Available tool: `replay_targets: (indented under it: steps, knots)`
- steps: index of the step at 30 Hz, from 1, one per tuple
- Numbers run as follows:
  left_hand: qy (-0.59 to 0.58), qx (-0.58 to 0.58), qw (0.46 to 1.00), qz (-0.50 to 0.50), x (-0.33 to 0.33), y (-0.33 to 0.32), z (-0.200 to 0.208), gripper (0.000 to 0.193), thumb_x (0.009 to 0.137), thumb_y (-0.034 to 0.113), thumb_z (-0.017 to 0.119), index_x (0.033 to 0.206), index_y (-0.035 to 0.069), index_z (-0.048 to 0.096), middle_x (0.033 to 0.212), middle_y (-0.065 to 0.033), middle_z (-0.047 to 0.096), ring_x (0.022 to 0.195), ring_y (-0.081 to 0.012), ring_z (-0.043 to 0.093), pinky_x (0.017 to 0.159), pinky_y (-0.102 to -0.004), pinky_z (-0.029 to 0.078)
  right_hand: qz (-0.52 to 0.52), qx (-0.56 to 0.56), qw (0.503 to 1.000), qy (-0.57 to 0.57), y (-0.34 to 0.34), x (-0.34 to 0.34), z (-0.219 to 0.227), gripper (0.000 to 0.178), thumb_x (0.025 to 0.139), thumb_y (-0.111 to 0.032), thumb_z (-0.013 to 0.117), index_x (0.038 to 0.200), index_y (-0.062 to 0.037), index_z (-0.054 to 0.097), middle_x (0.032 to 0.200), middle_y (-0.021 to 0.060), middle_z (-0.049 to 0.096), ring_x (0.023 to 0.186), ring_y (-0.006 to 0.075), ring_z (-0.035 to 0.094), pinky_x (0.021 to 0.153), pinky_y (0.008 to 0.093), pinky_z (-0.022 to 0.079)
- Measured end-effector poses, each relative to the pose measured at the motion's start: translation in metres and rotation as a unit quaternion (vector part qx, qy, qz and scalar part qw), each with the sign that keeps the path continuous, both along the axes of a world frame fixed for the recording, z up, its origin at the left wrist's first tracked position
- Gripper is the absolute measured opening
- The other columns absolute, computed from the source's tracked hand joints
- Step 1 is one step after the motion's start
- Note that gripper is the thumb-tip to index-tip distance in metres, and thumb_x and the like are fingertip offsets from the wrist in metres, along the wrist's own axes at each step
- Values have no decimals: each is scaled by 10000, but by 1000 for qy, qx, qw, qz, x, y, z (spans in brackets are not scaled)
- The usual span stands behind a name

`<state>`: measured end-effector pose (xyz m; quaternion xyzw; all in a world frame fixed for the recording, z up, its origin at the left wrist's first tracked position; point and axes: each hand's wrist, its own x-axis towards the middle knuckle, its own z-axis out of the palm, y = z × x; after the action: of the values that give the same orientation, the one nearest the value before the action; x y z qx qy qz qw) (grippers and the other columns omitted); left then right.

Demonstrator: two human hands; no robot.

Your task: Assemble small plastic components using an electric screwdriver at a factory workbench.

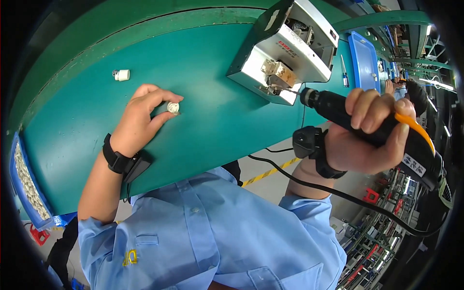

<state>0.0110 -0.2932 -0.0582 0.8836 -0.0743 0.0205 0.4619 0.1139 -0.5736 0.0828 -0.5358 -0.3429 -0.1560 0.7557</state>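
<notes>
My left hand [137, 118] rests on the green counter [87, 96], its grip pinched together on a small round white part [173, 107] between thumb and forefinger, pressing it down on the surface so that it stays put and faces up where I can see it. My right hand [367, 133] is wrapped tight around the black and orange electric screwdriver [372, 128], fingers closed over the barrel, which I hold nearly level so that its tip points into the front of the grey and white screw feeder [285, 48] standing at the far side of the counter; the bit seems to be at the feeder's outlet, though I cannot tell whether it touches a screw. The driver's black cable [314, 186] trails down past my right wrist, clear of the work. A second small white part [122, 75] lies by itself farther left, well apart from the one I hold. A blue bin [21, 193] of pale pieces sits at my left edge, and a blue tray [365, 58] lies beyond the feeder.
</notes>
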Motion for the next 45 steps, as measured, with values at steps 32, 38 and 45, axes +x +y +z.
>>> replay_targets:
  steps: [32,38,45]
  knots:
    - [-30,-3,999,13,4,-1,6,345,704,34,778,1021,89,655,1025,-60,658,999,-269,583,868,-362,468,272,-111,956,-5,7,32,3,678,815,-606,568,1231,-73,509,723,16,494,605,118,472,598,277,342]
    - [-28,3,1000,6,4,3,2,322,708,35,775,1004,78,659,991,-68,654,976,-267,589,842,-358,473,149,-89,981,85,13,32,5,339,934,-335,496,1064,-26,543,630,-5,409,580,89,399,589,257,324]
    - [-25,-37,998,46,5,-1,1,266,705,41,776,946,66,665,914,-73,662,902,-277,598,823,-365,474,160,-49,946,278,15,73,8,228,954,-225,477,1048,-24,527,613,-15,392,554,94,385,579,267,349]
